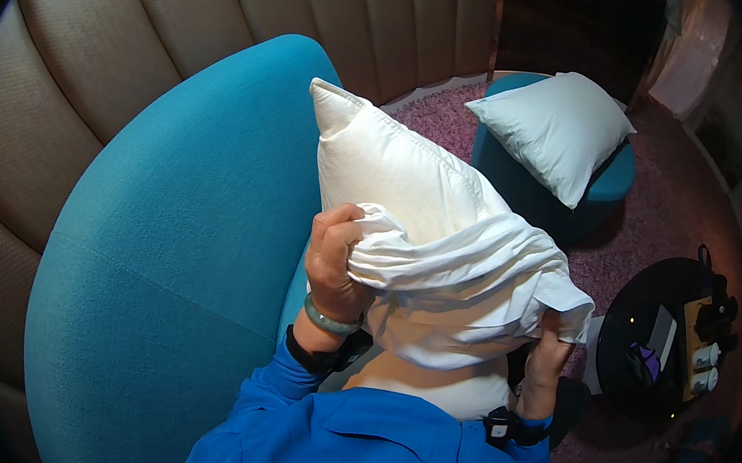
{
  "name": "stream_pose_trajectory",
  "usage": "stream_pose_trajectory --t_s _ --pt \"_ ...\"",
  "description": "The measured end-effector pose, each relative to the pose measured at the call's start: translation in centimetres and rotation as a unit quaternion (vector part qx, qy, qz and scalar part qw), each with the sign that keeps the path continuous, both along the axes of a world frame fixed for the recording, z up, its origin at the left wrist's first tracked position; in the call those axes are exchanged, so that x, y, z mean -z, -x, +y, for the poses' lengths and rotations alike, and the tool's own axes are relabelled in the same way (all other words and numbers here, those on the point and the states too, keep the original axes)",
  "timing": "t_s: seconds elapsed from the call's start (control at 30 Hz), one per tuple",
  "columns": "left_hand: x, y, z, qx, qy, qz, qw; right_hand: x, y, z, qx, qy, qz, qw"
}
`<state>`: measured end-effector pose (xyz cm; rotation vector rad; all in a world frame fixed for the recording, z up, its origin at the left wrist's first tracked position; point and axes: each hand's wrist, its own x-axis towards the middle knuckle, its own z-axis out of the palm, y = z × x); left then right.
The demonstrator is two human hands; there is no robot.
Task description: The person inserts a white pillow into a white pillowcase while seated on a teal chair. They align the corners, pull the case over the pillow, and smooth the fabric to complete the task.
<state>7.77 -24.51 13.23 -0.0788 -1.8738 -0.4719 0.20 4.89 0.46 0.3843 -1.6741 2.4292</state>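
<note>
A white pillow [400, 165] stands tilted in front of me, its far corner pointing up beside the teal chair back. Around its lower part lies a bunched white pillowcase [456, 268], gathered in folds. My left hand [335, 262] is closed on the case's edge at the pillow's left side. On the right, my right hand [547, 353] grips the opposite edge of the case; its fingers are partly hidden under the cloth. The upper part of the pillow is bare, and more white fabric shows below the folds, near my body.
A teal upholstered chair [164, 244] fills the left side, against a padded brown wall [257, 8]. Another white pillow [559, 130] rests on a teal stool [615, 183] at the back right. A round black table [620, 359] with a tray and small items stands on the purple carpet [670, 191].
</note>
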Motion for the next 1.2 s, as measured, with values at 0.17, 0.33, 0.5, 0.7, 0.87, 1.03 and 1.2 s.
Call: stream_pose_trajectory --t_s 0.17,0.33,0.5,0.7,0.87,1.03,1.2 --pt "0.0 0.4 -0.3 -0.066 -0.029 -0.004 0.997 -0.1 -0.2 -0.1 0.014 0.004 -0.004 1.0" --pt "0.1 1.1 -1.3 -0.098 -0.014 0.021 0.995 0.1 -0.2 0.2 0.005 -0.025 -0.012 1.0" --pt "0.5 1.5 -2.1 -0.088 -0.029 0.039 0.995 0.1 -0.1 0.2 -0.004 -0.016 -0.003 1.0" --pt "1.1 1.5 -2.5 -0.054 -0.062 0.039 0.996 -0.1 -0.2 0.0 0.0 -0.017 0.011 1.0" --pt "1.0 1.4 -2.5 -0.046 -0.09 0.021 0.995 -0.3 -0.3 0.0 0.001 -0.021 0.007 1.0" --pt "0.3 1.6 -2.3 -0.076 -0.078 0.021 0.994 -0.3 -0.5 -0.1 0.002 -0.008 -0.011 1.0" --pt "-0.3 1.5 -2.4 -0.124 -0.038 -0.013 0.991 -0.4 -0.6 0.1 -0.014 0.013 -0.037 0.999"
